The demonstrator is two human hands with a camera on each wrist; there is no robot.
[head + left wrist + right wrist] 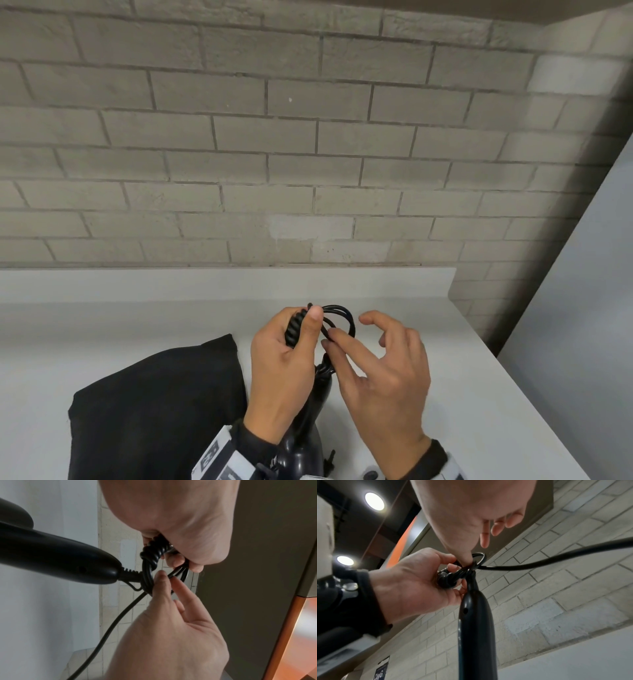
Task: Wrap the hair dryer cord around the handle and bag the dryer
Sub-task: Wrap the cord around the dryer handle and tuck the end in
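A pale brick wall (274, 137) fills the upper frame of the head view; below it lies the smooth white surface (462, 377). At lower left a soft black fabric bag (154, 404) rests on it. The glossy black hair dryer (305, 442) stands at bottom centre, its tapered handle (56, 555) pointing up toward the hands. The left hand (284, 363) closes its grip on the coiled bundle of round black cord (337, 317) just above the handle's end. The right hand (383, 377) pinches a cord loop with thumb and forefinger, other fingers loosely spread.
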